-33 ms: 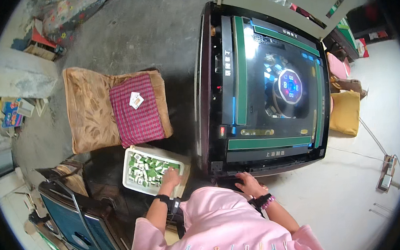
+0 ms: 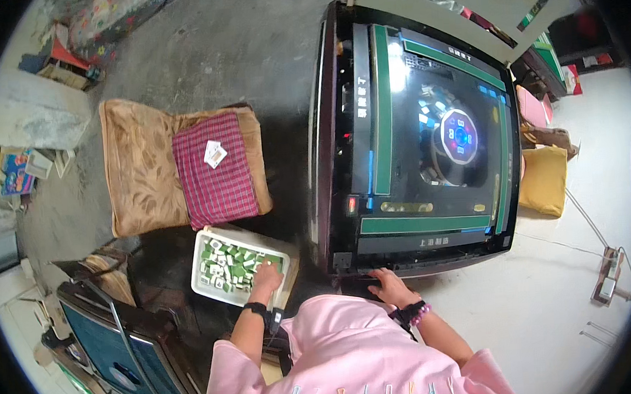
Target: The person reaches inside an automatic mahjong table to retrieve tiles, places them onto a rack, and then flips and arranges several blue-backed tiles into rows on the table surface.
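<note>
My left hand (image 2: 266,279) reaches into a white plastic tub (image 2: 199,275) of green-and-white mahjong tiles (image 2: 224,264). Its fingers point down among the tiles at the tub's right end; their tips are hidden, so I cannot tell whether they hold one. By the near edge of an automatic mahjong table (image 2: 434,242) is my right hand (image 2: 392,289), fingers apart and nothing seen in them. Under the table's clear centre, around a round dial (image 2: 459,136), more tiles show.
Beyond the tub stands a brown padded chair (image 2: 144,168) with a plaid cushion (image 2: 214,192) and white cards (image 2: 214,154) on it. A folded table with a blue-green top (image 2: 115,354) leans at lower left. A yellow cushion (image 2: 543,181) lies right of the mahjong table.
My left hand has shifted very slightly among the tiles. My right hand stays by the table edge, and the view has tilted a little.
</note>
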Tool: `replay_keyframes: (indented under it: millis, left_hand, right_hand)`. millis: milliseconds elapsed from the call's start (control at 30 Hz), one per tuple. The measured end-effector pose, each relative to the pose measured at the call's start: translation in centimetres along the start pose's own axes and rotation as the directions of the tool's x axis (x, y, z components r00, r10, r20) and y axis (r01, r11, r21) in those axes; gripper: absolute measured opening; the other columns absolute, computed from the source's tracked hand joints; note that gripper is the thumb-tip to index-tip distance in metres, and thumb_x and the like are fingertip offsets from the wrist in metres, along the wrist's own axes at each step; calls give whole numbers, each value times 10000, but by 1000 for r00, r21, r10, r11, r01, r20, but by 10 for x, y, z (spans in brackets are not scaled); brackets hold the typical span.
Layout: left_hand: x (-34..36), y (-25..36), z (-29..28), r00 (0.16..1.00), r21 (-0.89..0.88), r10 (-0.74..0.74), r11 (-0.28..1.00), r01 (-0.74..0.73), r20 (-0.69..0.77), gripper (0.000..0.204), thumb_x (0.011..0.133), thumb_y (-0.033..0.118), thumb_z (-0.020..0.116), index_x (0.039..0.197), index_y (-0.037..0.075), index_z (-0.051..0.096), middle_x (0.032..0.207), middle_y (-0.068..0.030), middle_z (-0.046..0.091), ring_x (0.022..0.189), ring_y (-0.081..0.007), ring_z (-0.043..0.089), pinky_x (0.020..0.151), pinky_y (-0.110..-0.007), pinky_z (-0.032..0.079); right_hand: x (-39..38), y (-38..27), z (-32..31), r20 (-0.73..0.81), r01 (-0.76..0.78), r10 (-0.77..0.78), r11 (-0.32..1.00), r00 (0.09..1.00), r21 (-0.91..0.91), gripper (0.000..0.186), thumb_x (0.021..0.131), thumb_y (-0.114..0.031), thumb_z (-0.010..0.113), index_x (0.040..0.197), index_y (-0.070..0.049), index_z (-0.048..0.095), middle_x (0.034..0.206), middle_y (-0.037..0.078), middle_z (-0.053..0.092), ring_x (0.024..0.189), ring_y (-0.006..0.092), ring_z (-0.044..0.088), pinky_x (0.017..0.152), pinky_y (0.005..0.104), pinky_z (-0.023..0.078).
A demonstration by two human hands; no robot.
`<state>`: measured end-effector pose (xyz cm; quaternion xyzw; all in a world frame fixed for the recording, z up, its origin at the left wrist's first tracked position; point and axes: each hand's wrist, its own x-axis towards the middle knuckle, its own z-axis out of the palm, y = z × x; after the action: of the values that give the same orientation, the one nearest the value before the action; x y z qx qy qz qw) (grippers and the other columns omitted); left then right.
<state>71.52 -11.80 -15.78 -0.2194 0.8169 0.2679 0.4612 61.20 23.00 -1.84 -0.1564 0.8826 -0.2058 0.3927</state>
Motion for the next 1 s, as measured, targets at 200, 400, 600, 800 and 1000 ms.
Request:
replay_keyframes:
  millis: [200, 400, 600, 800, 1000]
  left_hand:
    - [7, -18, 38, 993, -104, -66, 993, 56, -93, 531, 841, 287, 628, 1328, 113, 510, 1535, -129, 244, 1297, -367, 405, 1033, -470, 417]
    - [-17, -55, 124, 991, -310, -9, 950, -33, -133, 540, 834, 360, 641, 1301, 103, 560, 1474, -240, 312, 1290, -411, 419, 1068, -444, 378]
    - [-41, -125, 221, 940, -315, 46, 936, -160, -339, 417, 817, 301, 689, 1092, -12, 671, 976, -222, 676, 817, -378, 653, 752, -399, 530]
    - [-52, -121, 228, 958, -321, 175, 915, -243, -226, 316, 829, 341, 622, 954, 61, 696, 862, -231, 656, 828, -406, 644, 732, -445, 513]
    - [-79, -125, 231, 990, -695, -7, 713, -95, -142, 205, 878, 178, 648, 1039, 57, 691, 886, -111, 708, 828, -178, 661, 769, -317, 506]
  right_hand:
    - [23, -12, -3, 236, -137, 110, 985, 966, 104, 401, 799, -166, 715, 1140, -27, 557, 1053, 173, 625, 1015, 338, 608, 864, 389, 492]
    - [29, -15, 4, 187, -52, 31, 993, 982, 105, 417, 778, -146, 735, 1113, -4, 532, 903, 172, 654, 911, 336, 636, 805, 410, 494]
    - [29, -14, 18, 47, 108, -112, 991, 993, 74, 405, 762, -148, 761, 1066, -7, 533, 836, 150, 643, 813, 299, 646, 721, 385, 505]
    - [20, 11, 24, -51, 166, -161, 978, 986, 122, 412, 730, -153, 736, 1066, -20, 537, 912, 191, 633, 891, 363, 625, 779, 430, 504]
    - [15, 6, 40, -152, 107, -110, 994, 982, -29, 322, 813, -97, 593, 1118, -80, 491, 909, 203, 656, 917, 396, 628, 786, 500, 491]
